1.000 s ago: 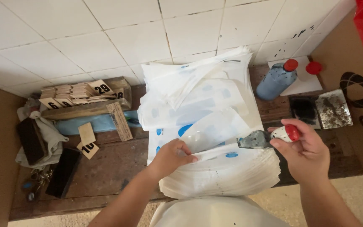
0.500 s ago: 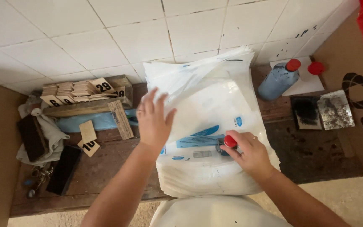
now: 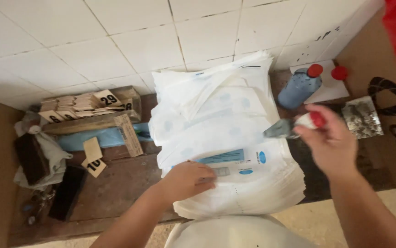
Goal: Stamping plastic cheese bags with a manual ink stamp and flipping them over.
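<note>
Inspector: A thick stack of white plastic bags with blue printed panels is found at the front edge of the dark wooden counter, with looser bags of the same kind piled behind it against the white tiled wall. The left hand is laid on the top bag near its front left corner, fingers curled and pressing; whether a sheet is pinched cannot be told.

Assessor: And the other hand?

Inspector: The right hand is raised above the stack's right side, closed around a small hand stamp with a red knob and an ink-darkened grey base. The stamp is blurred. Its long axis is judged roughly level, base pointing left toward the bags, knob toward the palm.

Assessor: Handling?

Inspector: The bags are judged light, limp and slippery; single sheets are best lifted at a corner while the stack is held flat. The stamp is judged rigid and light, best gripped at the knob, away from the inked face.

Assessor: Surroundings?

Inspector: A blue bottle with a red cap is noted beyond the stamp.
</note>
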